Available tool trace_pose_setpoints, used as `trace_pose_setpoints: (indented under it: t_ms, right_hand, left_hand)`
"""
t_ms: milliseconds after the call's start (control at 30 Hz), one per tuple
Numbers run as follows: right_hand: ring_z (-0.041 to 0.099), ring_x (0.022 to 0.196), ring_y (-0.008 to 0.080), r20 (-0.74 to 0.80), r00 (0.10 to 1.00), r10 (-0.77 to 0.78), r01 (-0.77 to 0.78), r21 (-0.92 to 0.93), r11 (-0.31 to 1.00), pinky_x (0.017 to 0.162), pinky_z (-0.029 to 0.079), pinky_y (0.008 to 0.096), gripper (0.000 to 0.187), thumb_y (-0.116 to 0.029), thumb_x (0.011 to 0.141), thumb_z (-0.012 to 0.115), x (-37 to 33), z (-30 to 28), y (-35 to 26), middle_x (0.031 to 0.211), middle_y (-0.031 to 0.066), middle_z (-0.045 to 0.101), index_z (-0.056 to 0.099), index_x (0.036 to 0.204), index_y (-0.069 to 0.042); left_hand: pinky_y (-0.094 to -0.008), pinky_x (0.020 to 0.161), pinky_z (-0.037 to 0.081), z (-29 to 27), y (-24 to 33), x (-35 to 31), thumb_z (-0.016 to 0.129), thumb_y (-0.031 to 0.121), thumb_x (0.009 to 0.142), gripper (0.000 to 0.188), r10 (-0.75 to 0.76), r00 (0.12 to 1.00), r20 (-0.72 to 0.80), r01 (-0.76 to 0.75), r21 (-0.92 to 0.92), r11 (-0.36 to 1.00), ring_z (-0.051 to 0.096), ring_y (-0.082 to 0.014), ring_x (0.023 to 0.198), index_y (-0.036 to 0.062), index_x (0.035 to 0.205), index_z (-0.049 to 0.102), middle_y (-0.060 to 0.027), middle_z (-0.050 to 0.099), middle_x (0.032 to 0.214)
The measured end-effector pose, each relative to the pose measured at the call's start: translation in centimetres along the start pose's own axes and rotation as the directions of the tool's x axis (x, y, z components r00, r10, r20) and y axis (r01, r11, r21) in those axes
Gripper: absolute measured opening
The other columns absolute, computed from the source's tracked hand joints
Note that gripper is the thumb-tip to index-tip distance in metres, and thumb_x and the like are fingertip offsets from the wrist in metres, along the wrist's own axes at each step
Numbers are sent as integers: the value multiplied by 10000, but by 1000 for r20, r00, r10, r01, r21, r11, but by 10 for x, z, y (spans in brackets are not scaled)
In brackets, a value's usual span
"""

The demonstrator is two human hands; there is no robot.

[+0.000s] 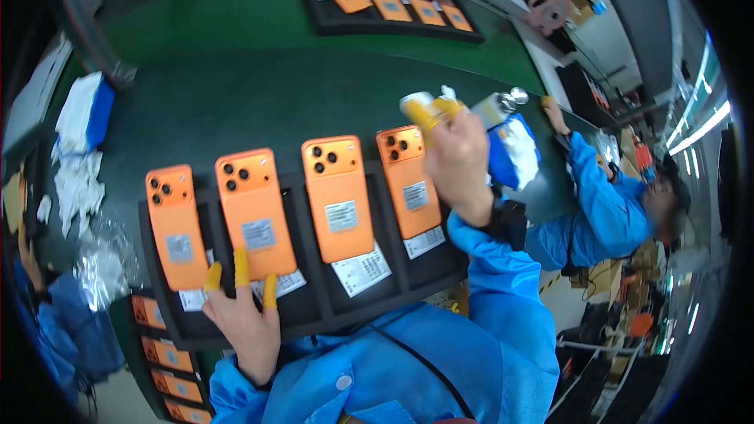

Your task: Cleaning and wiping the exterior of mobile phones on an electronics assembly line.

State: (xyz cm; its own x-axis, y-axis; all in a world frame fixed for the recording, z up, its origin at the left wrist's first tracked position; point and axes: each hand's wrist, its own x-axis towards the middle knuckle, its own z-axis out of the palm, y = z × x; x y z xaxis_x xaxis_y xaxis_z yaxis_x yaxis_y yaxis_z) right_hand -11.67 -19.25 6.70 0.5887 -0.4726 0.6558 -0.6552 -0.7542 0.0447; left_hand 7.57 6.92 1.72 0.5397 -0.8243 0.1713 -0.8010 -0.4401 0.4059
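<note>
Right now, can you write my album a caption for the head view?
Four orange phones lie in a black tray, left hand at one, right hand holding something white.

Table [251,98] (dark green) bears black tray [298,216].

Left hand [245,326] back upward, fingers spread apart — right hand [457,155] farther forward, fingers curled inward.

Before me, a long black tray [299,216] holds four flat orange phones [338,248] abreast, white paper slips [363,270] under their near ends. My left hand [247,326] is at the second from left, my right hand [462,155] beside the fourth. Rightward lies a boxy blue pack [500,161], leftward crumpled white wipes [78,186], farther back another rectangular black tray [338,26].
</note>
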Motion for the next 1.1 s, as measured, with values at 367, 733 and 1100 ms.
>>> trace_pose_setpoints:
  t_ms: [367,733,1100]
  right_hand:
    - [597,796,358,-92,960,265,-281,-296,913,674,486,425,298,5,742,542,-43,-5,153,918,166,606,690,990,-69]
    - [615,658,266,-137,968,211,-252,-557,791,542,477,370,111,-195,787,623,-32,-10,126,752,95,643,687,779,-105]
    - [570,896,337,154,906,-394,313,383,869,779,472,395,497,130,647,559,67,16,-104,1007,170,582,651,1108,-30]
  left_hand:
    - [-476,853,366,2,-2,-3,712,163,776,576,12,999,-41,-17,-115,993,449,-440,1051,58,1305,508,-306,452,1102]
    - [-364,752,365,-8,-24,-9,716,166,785,465,31,996,-79,-56,-328,943,503,-281,933,55,1216,584,-162,513,1095]
    - [-452,885,282,-15,-53,-8,692,307,791,626,-170,979,-115,172,9,985,383,-368,1093,42,1318,482,-209,436,1255]
